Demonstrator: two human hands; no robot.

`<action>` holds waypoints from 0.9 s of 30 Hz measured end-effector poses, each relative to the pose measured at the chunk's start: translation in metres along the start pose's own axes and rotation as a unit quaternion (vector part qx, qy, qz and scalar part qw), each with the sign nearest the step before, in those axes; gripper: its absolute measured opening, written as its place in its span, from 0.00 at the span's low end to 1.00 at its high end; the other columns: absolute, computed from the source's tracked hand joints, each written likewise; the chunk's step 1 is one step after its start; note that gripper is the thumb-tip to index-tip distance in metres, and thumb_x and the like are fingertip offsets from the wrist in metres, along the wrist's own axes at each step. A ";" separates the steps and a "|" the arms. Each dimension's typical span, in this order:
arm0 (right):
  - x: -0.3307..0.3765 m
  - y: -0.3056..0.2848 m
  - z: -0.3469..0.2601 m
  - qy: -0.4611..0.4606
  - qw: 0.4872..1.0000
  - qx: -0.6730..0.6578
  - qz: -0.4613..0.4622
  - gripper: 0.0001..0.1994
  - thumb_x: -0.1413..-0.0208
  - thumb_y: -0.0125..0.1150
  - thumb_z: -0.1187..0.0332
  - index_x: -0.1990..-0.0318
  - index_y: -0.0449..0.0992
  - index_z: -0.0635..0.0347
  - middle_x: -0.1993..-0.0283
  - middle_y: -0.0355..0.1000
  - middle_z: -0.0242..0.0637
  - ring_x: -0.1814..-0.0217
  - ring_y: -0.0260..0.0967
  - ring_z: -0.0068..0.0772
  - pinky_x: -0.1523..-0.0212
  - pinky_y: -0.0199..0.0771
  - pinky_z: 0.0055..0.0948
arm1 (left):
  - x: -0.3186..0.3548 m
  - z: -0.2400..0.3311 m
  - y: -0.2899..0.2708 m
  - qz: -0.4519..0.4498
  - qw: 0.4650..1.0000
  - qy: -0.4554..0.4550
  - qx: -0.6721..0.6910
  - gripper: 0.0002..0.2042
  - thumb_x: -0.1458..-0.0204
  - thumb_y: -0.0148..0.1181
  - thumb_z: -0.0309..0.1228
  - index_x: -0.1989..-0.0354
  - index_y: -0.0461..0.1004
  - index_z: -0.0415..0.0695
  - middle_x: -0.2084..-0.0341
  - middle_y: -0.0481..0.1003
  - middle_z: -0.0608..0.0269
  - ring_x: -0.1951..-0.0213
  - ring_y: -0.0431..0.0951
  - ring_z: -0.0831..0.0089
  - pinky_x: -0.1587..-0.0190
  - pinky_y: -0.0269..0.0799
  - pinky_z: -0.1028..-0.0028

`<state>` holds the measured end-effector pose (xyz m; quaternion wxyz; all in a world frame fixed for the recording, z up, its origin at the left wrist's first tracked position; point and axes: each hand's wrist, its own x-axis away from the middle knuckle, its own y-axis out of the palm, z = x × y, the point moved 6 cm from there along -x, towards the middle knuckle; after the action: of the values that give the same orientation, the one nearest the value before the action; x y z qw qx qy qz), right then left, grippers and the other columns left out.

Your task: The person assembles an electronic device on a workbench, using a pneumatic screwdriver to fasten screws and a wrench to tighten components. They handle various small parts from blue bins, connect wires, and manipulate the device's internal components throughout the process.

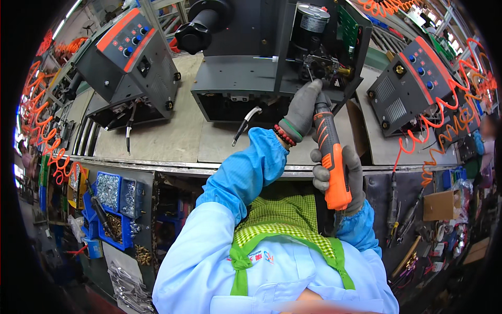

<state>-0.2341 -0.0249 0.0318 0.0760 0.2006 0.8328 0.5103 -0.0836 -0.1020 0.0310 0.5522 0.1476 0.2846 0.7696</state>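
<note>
My right hand (354,175), in a grey glove, is wrapped round an orange and black power screwdriver (334,162) that points away from me. Its slim bit reaches the wire feed mechanism (324,68) inside the open side of a dark grey machine cabinet (235,73). My left hand (302,107), also gloved, lies beside the tool's front end. Its fingers are pressed together near the bit, and what they pinch is hidden. Above the mechanism stands a cylindrical motor (312,21), with a green circuit board (349,31) to its right.
Similar grey machines with orange-edged panels stand at left (130,68) and right (413,78) on the bench (172,137). A cable end (246,125) hangs out in front. Blue screw bins (125,230) sit lower left. Orange coiled hoses (444,104) hang at right, above a cardboard box (442,205).
</note>
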 end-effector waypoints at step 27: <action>0.024 -0.015 -0.038 -0.070 0.980 0.180 0.055 0.38 0.51 0.66 0.61 0.35 0.52 0.59 0.53 0.65 0.39 0.67 0.68 0.25 0.71 0.77 0.25 | -0.025 -0.042 0.034 -0.013 0.991 0.064 -0.114 0.18 0.38 0.41 0.39 0.53 0.71 0.37 0.77 0.72 0.65 0.75 0.69 0.80 0.69 0.69 0.78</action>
<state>-0.2719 -0.0520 0.0378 0.0689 0.2915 0.8913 0.3404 -0.1238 -0.1449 0.0200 0.5555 0.0300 0.2316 0.7980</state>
